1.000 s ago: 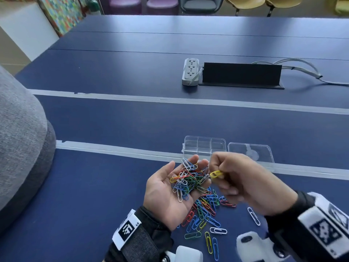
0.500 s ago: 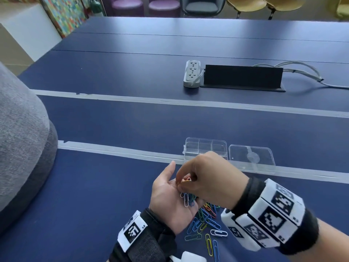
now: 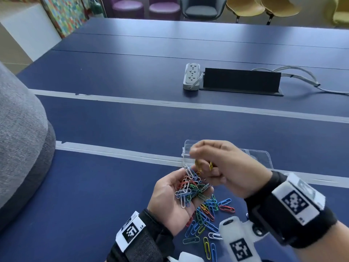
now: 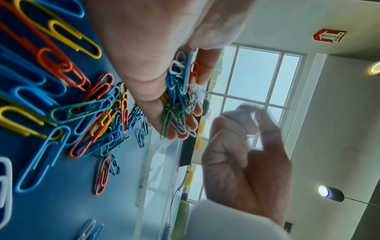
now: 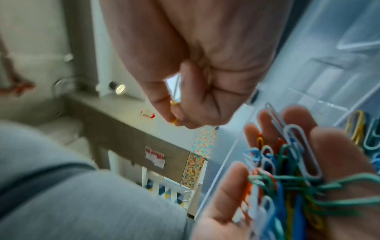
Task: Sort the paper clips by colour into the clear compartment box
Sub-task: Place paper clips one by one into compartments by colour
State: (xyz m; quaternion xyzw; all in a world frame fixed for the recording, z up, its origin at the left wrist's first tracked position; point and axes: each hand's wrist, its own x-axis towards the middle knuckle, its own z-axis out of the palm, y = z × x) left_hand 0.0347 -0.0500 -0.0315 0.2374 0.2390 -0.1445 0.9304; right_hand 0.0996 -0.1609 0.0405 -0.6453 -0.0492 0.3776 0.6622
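My left hand (image 3: 168, 197) lies palm up just above the table, carrying a heap of mixed paper clips (image 3: 190, 188) on relaxed fingers. My right hand (image 3: 206, 166) hovers just beyond it, pinching yellow paper clips (image 3: 211, 166) between thumb and fingers. The yellow clips (image 5: 174, 120) show at the fingertips in the right wrist view. The clear compartment box (image 3: 187, 149) stands open behind the right hand, partly hidden by it. One compartment holds a yellow clip (image 5: 355, 128). More loose clips (image 3: 207, 218) lie on the blue table under my hands.
The box's lid (image 3: 264, 157) lies flat to its right. A white power strip (image 3: 191, 76) and a black cable flap (image 3: 241, 80) sit further back. A grey cushion (image 3: 20, 140) fills the left edge. Grey tape (image 3: 113, 152) crosses the table.
My right hand dipped into the left palm, then lifted out towards the box with yellow clips pinched. The left hand stayed in place with its heap.
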